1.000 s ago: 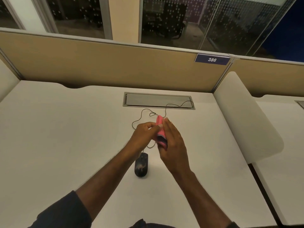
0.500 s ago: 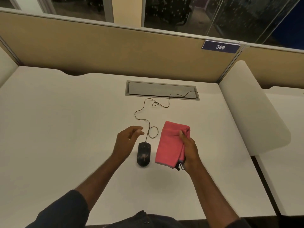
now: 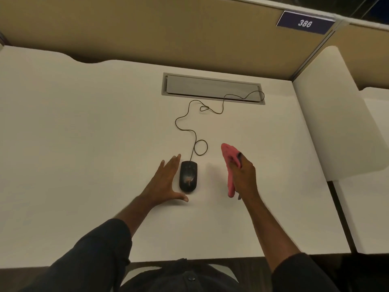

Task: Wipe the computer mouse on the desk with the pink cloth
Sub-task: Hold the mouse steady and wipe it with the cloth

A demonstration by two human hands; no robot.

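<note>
A black wired computer mouse lies on the white desk, with a pale smudge on its back. My left hand is spread flat on the desk just left of the mouse, fingers alongside it and thumb curled under its near end. It holds nothing. My right hand hovers to the right of the mouse and grips the pink cloth, which hangs folded from the fingers, apart from the mouse.
The mouse cable loops back to a grey cable hatch set in the desk. A tan partition with a "386" label closes the back. A white side divider stands at the right.
A second ago both hands held the bunched cloth above the mouse. The left hand let go and came down flat beside the mouse. The right hand carried the cloth to the right.
</note>
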